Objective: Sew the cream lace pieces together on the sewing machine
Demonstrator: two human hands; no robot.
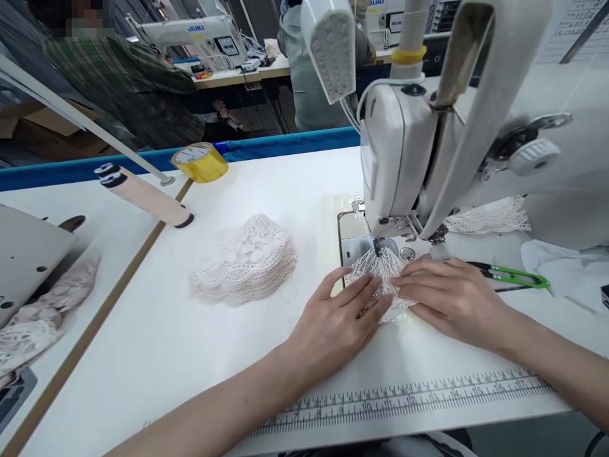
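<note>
A small fan-shaped piece of white lace (392, 307) lies under the presser foot (378, 247) of a white sewing machine (397, 146). My left hand (340, 320) rests on the lace's left and front part, fingers stretched out and apart. From the right, my right hand (451, 298) lays its extended fingers on the lace's right edge. The fingertips of both hands are close together in front of the needle area, and they cover part of the lace. To the left, a stack of similar lace pieces (245, 263) sits on the white table (228, 362).
Green-handled thread snips (518, 277) and white cloth (566, 266) lie right of the machine. More lace (490, 216) is behind them. Pink thread cones (147, 198) and yellow tape (200, 162) stand at the back left. A ruler strip (380, 403) runs along the front edge. Two people sit beyond.
</note>
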